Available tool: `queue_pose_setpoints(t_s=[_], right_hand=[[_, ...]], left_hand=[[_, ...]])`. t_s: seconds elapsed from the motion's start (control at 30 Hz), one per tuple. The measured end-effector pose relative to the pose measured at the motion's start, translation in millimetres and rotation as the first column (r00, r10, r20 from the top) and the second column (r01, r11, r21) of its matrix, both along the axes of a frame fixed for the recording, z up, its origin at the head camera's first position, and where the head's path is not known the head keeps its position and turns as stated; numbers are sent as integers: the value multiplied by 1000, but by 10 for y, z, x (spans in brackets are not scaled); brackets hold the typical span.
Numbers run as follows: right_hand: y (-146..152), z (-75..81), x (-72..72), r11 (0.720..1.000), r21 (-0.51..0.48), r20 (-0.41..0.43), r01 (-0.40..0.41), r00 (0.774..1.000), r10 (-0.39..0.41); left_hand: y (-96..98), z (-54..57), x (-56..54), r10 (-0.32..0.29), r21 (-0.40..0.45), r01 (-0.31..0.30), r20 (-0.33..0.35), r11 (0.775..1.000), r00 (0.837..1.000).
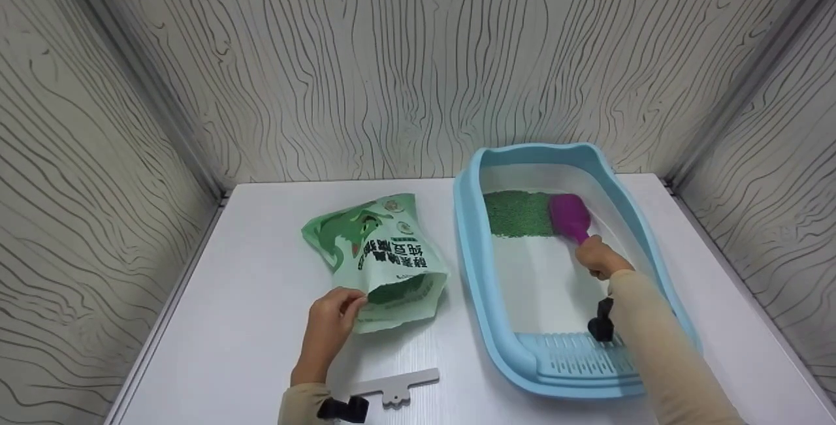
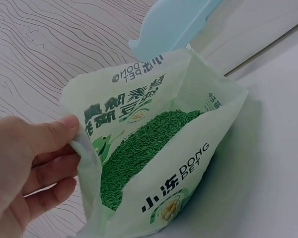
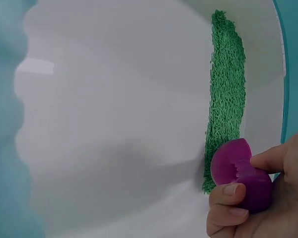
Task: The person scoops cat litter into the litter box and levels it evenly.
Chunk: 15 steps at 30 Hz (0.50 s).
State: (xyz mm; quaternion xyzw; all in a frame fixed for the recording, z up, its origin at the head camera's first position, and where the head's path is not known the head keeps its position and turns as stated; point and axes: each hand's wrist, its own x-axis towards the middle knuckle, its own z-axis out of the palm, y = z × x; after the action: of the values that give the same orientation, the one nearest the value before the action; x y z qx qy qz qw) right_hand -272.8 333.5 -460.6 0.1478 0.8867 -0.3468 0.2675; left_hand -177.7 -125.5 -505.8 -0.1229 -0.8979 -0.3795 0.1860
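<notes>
Inside a light blue litter box, my right hand grips the handle of a purple scoop. The scoop's head lies at the right end of a band of green litter pellets along the far part of the white floor. In the right wrist view, fingers and thumb wrap the purple handle. My left hand pinches the near edge of an opened pale green litter bag, which lies on its side. The left wrist view shows more green pellets inside the bag's open mouth.
A grey sealing clip lies on the white table near the front, by my left wrist. A slotted blue step forms the near end of the box. Patterned panels stand behind the table and at both sides.
</notes>
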Motion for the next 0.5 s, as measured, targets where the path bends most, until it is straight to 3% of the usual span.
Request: queue_pose_setpoints(t_s=[0.33, 0.5], right_hand=[[62, 5, 30, 991, -126, 0, -38, 999, 38], [-17, 7, 26, 990, -134, -16, -55, 998, 53]], left_hand=[[19, -2, -1, 3, 8, -4, 23, 1000, 1000], [15, -10, 0, 6, 8, -6, 15, 1000, 1000]])
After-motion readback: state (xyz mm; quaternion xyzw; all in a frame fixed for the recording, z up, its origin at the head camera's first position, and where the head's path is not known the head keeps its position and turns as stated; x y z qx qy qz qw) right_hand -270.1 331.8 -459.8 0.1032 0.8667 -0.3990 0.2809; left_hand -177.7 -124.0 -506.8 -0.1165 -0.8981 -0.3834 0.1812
